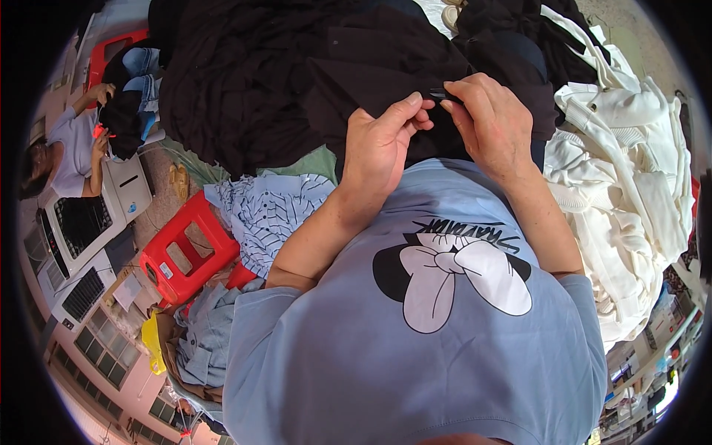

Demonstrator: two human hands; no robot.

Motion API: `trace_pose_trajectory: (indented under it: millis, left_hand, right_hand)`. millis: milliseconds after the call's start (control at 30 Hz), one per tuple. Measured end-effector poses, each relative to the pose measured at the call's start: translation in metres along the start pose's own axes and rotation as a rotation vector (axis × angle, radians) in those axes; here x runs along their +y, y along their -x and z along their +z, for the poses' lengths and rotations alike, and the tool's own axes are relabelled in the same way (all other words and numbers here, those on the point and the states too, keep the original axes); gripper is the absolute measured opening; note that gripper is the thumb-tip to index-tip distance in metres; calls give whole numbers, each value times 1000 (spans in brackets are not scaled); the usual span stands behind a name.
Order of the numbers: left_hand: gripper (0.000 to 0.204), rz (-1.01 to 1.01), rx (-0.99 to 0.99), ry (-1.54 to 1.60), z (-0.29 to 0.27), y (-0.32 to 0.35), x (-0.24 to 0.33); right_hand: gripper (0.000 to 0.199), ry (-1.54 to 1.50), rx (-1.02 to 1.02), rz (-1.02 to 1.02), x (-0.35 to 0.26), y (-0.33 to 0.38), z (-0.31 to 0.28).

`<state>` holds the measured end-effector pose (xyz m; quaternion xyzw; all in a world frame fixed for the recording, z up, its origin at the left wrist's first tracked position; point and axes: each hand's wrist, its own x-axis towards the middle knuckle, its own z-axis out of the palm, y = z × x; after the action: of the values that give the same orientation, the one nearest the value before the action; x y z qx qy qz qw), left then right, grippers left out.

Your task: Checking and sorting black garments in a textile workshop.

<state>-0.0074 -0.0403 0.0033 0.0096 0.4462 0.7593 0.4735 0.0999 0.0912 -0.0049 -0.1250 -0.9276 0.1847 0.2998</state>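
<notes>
My left hand [380, 144] is closed, thumb and fingers pinched together at the edge of a dark brown-black garment [367, 78] spread in front of me. Just to its right, my right hand [491, 122] is closed around a small dark tool with a shiny pointed tip, which looks like thread snips [438, 94]. The tip points toward the left fingertips, a small gap away. Most of the tool is hidden inside the right hand. The dark cloth lies over my lap and under both hands.
White knit garments [612, 185] are heaped at right. A red plastic stool [185, 248] and a blue patterned garment [271, 215] stand left, above a container of denim-blue clothes [204, 334]. At far left a seated person [70, 152] handles dark cloth.
</notes>
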Motion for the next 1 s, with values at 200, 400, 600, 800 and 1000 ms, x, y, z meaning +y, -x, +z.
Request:
trace_pose_trajectory:
  millis: [200, 400, 600, 800, 1000]
  left_hand:
    - [19, -20, 1, 10, 0, -1, 0]
    - [20, -22, -7, 11, -1, -2, -1]
    - [20, -32, 10, 11, -1, -4, -2]
    - [20, -34, 5, 29, -2, -4, -4]
    - [19, -55, 22, 25, -5, -7, -6]
  right_hand:
    - [23, -11, 32, -16, 2, 1, 6]
    - [23, -17, 55, -26, 3, 2, 9]
    - [23, 1, 70, -25, 3, 3, 10]
    - [21, -4, 77, -32, 4, 6, 12]
    - [13, -325, 57, 246, 5, 9, 11]
